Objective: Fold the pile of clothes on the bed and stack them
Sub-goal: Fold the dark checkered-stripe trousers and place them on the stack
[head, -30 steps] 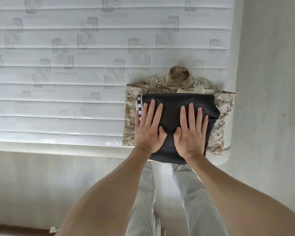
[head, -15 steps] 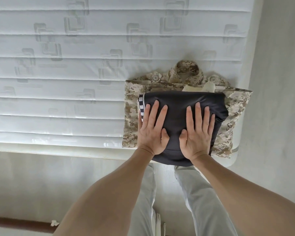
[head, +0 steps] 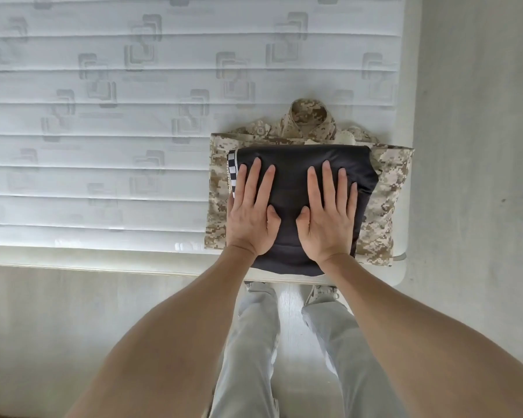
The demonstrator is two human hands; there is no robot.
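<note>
A folded black garment with a black-and-white checkered edge on its left lies on top of a folded desert-camouflage shirt, collar pointing away from me. A bit of a cream garment peeks out between them at the back. Both lie at the near right corner of the white quilted mattress. My left hand and my right hand press flat on the black garment, fingers straight and spread, side by side.
The mattress's near edge runs across the view, its right edge just past the stack. Grey floor lies to the right and below. My legs in light trousers stand against the bed below the stack.
Both hands stay flat on the black garment, with the fingers a little wider apart. The view has shifted slightly.
</note>
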